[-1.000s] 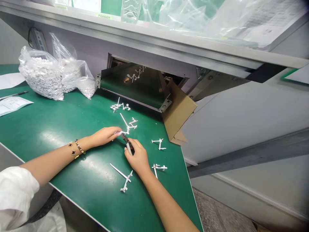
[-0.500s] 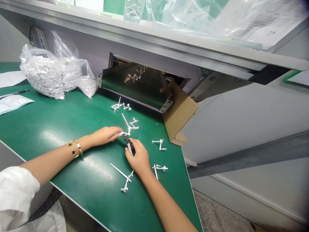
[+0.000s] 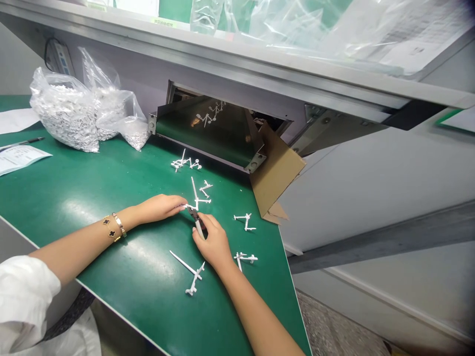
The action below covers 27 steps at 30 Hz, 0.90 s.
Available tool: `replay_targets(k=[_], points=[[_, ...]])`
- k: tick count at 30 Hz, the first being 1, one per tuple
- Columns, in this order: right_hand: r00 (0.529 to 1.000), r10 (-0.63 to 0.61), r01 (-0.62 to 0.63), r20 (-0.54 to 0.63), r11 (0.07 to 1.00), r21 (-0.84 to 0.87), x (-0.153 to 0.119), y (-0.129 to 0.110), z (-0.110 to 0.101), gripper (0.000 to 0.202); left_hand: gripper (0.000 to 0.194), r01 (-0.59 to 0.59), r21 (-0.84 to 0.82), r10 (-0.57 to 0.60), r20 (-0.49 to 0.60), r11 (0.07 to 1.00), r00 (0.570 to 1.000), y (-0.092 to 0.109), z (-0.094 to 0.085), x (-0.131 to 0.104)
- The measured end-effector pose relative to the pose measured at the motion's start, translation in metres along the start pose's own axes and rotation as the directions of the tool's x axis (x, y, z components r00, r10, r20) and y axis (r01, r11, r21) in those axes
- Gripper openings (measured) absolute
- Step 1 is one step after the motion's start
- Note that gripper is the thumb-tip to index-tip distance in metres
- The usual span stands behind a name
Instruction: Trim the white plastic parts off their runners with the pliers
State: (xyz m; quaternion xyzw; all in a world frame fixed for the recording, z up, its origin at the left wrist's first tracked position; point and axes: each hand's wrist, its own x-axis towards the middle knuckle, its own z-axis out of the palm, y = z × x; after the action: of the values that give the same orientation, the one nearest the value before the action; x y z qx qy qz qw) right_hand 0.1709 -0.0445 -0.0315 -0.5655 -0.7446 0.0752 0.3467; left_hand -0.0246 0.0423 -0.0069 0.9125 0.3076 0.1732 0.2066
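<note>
Plastic branch, white with thin arms (image 3: 195,275), lies loose on the glossy green tabletop (image 3: 148,277) nearest the body; probably very light and stiff, a bit slick, likely to snap at the slim arms. Next out, right hand (image 3: 215,243) wraps around the pale-handled cutter with dark metal head (image 3: 199,228), thumb along the left side, forearm coming up from lower right, wrist about straight. Cutter head points away and leftward; too small to tell whether its blades meet. Left hand (image 3: 161,206) reaches in from lower left, palm down, fingertips closed on the left end of the slim white forked plastic frame (image 3: 197,201), which sits right at the cutter tip, long stem pointing away; touching the table or just above it, cannot tell. Best hold is likely that thick joint, not the long stem, which would flex or break. Beyond, a small white zigzag plastic piece (image 3: 205,188) lies apart.
</note>
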Motion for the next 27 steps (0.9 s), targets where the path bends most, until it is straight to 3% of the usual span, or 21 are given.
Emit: replay_targets(k=[16,27], points=[[0.989,-0.066,0.085,0.134,0.986,-0.141,0.002,0.007,-0.008,0.038,0.038,-0.059,0.143,0.047,0.087,0.988,0.995,-0.004,0.0,-0.002],[0.975,0.088,-0.041,0.205,0.974,-0.223,0.003,-0.004,-0.013,0.037,0.034,-0.1,0.185,0.076,0.132,0.978,0.988,-0.01,0.005,-0.001]])
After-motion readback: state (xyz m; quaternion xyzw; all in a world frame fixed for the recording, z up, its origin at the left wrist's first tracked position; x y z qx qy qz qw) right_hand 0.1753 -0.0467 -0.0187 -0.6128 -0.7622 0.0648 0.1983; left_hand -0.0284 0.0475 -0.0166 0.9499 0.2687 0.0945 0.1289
